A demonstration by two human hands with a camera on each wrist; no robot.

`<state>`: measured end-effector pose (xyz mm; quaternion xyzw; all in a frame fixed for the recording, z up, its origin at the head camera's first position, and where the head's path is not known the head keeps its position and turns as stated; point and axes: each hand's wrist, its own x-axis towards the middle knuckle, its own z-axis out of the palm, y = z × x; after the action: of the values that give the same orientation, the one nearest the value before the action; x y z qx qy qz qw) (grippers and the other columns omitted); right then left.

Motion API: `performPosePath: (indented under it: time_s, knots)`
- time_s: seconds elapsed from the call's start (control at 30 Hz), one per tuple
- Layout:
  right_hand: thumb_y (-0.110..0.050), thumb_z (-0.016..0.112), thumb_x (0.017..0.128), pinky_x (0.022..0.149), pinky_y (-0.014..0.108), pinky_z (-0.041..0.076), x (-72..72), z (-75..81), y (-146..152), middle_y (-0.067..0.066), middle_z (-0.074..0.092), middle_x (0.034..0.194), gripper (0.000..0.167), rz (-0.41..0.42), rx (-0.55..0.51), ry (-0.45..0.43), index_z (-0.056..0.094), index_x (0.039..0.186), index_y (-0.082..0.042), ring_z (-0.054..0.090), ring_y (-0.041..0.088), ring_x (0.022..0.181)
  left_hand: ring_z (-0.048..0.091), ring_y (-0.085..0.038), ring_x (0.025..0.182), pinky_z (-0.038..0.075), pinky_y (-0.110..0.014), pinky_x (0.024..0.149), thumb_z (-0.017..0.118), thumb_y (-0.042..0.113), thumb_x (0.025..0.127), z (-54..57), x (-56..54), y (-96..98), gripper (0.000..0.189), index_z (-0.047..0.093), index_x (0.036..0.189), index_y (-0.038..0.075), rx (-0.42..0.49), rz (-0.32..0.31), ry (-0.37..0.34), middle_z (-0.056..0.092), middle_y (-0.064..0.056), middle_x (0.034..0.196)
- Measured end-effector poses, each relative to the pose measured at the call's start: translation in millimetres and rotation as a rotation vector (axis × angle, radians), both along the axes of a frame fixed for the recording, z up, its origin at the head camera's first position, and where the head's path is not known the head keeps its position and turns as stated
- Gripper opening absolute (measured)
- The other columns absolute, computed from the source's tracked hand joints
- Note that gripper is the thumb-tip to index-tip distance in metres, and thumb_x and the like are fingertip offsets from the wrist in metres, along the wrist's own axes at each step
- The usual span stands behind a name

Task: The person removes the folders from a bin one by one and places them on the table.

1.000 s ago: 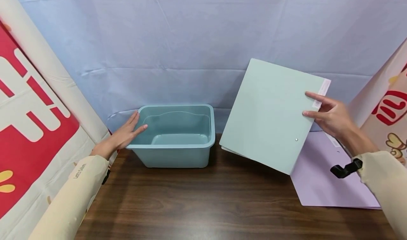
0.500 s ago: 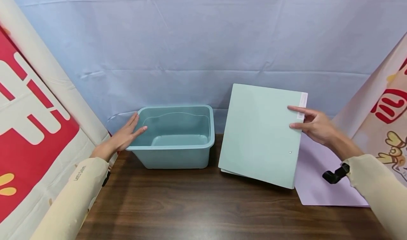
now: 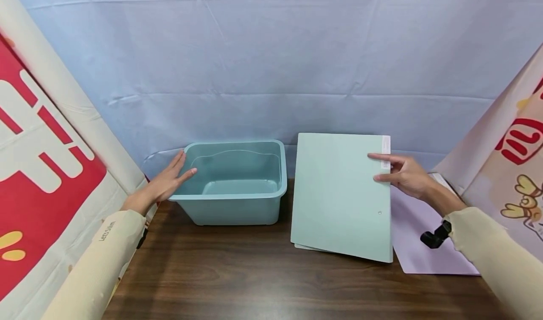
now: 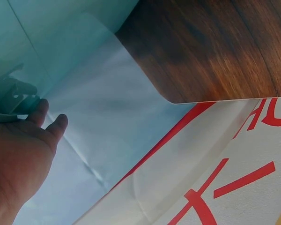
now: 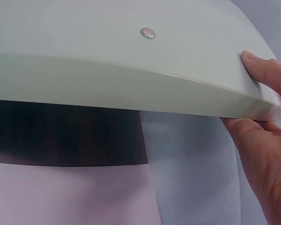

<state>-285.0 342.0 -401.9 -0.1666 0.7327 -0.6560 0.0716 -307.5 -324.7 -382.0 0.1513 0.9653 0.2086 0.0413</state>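
Observation:
A pale green file folder point(image 3: 339, 197) with a white label and a small metal rivet stands to the right of the blue-green plastic bin point(image 3: 229, 211), close over the table. My right hand point(image 3: 405, 174) grips its spine edge near the label; in the right wrist view the thumb point(image 5: 264, 70) lies on the cover and other fingers are under the spine. My left hand point(image 3: 165, 178) rests at the bin's left rim, fingers extended, thumb over the inside. In the left wrist view, fingertips point(image 4: 58, 123) show at the bin's outer side. The bin holds nothing.
A purple folder point(image 3: 428, 244) lies on the brown wooden table point(image 3: 254, 273), under my right forearm and partly behind the green folder. A light blue cloth point(image 3: 254, 65) hangs at the back. Printed cloths border the left point(image 3: 55, 169) and right sides.
My right hand has lowered the green folder and drawn it left toward the bin, turning it more upright in view. My left hand has stayed at the bin's rim.

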Motion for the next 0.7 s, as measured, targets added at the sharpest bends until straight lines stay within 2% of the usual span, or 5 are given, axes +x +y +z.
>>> performPosePath:
  time_s: [0.1,0.27,0.53,0.63,0.7]
  knots:
    - [0.007,0.071,0.075,0.038,0.033,0.017,-3.1,-6.5,-1,-0.002,0.017,0.051,0.067,0.006,0.039,0.005,0.046,0.136,-0.006,0.015,0.016,0.042,-0.006,-0.025,0.137,0.007,-0.058,0.102,0.029,0.067,0.089,0.0,-0.6,-0.2,0.084,-0.01,0.147,0.021,0.001,0.002,0.001,-0.021,0.011,0.148]
    - [-0.006,0.078,0.073,0.034,0.032,0.021,-5.2,-15.9,-4,-0.001,0.021,0.048,0.067,-0.048,0.193,-0.01,0.051,0.133,-0.016,0.017,0.014,0.039,-0.007,-0.024,0.137,0.007,-0.058,0.102,0.029,0.067,0.089,-1.0,-1.1,0.6,0.083,-0.011,0.146,0.023,0.012,0.004,-0.002,-0.021,0.011,0.148]
    - [-0.015,0.078,0.074,0.035,0.03,0.027,1.8,-11.0,-19,0.002,0.024,0.049,0.064,-0.069,0.347,-0.01,0.053,0.133,-0.019,0.023,0.012,0.04,-0.007,-0.023,0.136,0.006,-0.058,0.102,0.029,0.066,0.089,-1.8,0.1,1.2,0.08,-0.015,0.144,0.028,0.012,0.008,0.0,-0.022,0.012,0.147]
    - [-0.019,0.077,0.075,0.042,0.03,0.032,1.7,-11.4,-23,0.004,0.027,0.056,0.062,-0.073,0.409,0.002,0.053,0.133,-0.022,0.027,0.014,0.045,-0.007,-0.024,0.136,0.007,-0.058,0.102,0.029,0.066,0.09,-0.7,0.8,0.9,0.08,-0.015,0.144,0.027,0.013,0.008,-0.001,-0.022,0.011,0.147]
    - [-0.021,0.077,0.076,0.054,0.032,0.038,0.4,-13.9,-24,0.007,0.041,0.069,0.061,-0.068,0.444,0.01,0.053,0.132,-0.023,0.039,0.018,0.059,-0.007,-0.024,0.136,0.007,-0.058,0.102,0.029,0.065,0.09,-0.1,1.2,0.8,0.08,-0.015,0.144,0.027,0.011,0.006,0.0,-0.022,0.011,0.147]
